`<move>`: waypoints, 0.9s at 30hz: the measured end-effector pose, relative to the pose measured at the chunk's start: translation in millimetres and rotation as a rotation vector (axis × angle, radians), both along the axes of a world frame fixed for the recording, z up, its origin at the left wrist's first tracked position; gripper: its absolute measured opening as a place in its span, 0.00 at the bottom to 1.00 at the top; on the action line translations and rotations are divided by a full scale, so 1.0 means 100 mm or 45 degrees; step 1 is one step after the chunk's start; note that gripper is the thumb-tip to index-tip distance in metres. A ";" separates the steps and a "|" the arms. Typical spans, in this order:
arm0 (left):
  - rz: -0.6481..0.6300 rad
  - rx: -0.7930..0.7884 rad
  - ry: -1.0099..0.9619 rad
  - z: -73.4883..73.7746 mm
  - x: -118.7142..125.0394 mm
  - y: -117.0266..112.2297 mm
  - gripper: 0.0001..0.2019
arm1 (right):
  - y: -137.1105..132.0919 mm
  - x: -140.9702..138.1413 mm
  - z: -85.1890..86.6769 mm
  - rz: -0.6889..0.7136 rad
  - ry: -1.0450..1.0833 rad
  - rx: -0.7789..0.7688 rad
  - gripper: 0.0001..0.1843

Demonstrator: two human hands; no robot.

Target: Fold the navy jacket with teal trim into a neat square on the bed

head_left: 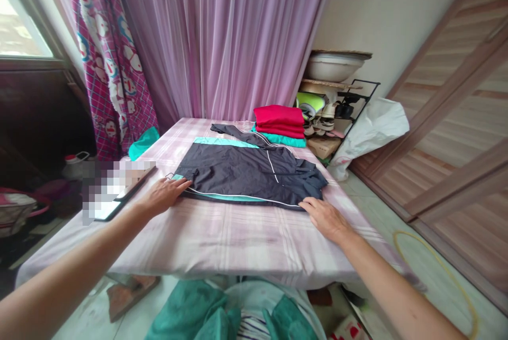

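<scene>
Nearest, at the bottom of the frame, green trousers (pixel 186 311) are showing below the table (pixel 246 247). At lower right, a red-and-white box (pixel 351 329) is showing too, but I am reading no words on it.

The left hand (pixel 169 195) is resting at the jacket's lower left corner, left of centre, and its fingers are lying over the cloth. The right hand (pixel 327 219) is touching the near edge at the lower right with its fingertips. The thumbs are not showing clearly, so I cannot tell whether either hand is pinching.

The dark jacket (pixel 234 168) is lying across the middle of the frame, one sleeve stretching toward the upper centre. The person seems to be straightening its near edge; the next move is probably calling for both hands working evenly, so that the layers are not slipping.

At left, blurred blocks are partly hiding a flat thing (pixel 138 182), so its screen or writing is staying unreadable. Farther, red clothes (pixel 279 120) are sitting on a green one (pixel 286 140). No brand or label is being legible anywhere.
</scene>
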State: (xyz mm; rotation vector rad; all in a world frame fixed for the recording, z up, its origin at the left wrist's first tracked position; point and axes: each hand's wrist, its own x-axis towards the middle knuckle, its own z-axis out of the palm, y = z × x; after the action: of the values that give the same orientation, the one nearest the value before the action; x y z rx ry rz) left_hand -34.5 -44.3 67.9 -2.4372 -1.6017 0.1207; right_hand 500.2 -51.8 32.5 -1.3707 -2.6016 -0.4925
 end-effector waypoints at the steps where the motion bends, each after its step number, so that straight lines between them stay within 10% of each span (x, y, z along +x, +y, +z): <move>1: 0.013 0.011 -0.005 0.02 0.00 -0.02 0.29 | 0.02 0.01 0.05 0.003 0.014 0.053 0.24; 5: 0.022 0.125 -0.091 0.02 -0.01 -0.12 0.29 | 0.03 0.07 0.12 -0.066 0.162 0.214 0.21; 11: 0.010 -0.017 -0.133 -0.09 0.01 -0.37 0.26 | -0.08 0.15 -0.08 -0.143 0.212 -0.185 0.25; 15: 0.071 -0.090 -0.192 0.12 0.02 -0.24 0.21 | 0.00 0.04 0.13 -0.229 0.251 -0.275 0.23; 20: 0.132 -0.041 -0.367 0.24 0.37 0.18 0.25 | 0.31 -0.87 0.56 -0.154 0.483 -0.180 0.22; 27: 0.281 -0.083 -0.332 -0.34 0.91 0.45 0.26 | 0.55 -2.18 0.39 0.093 0.281 -0.494 0.28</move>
State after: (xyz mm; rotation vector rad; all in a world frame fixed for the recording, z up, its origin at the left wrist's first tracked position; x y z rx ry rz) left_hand 56.9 0.5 34.3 -2.3969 -2.0051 -0.1164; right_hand 282.0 2.8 71.7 -1.3332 -2.6363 0.1781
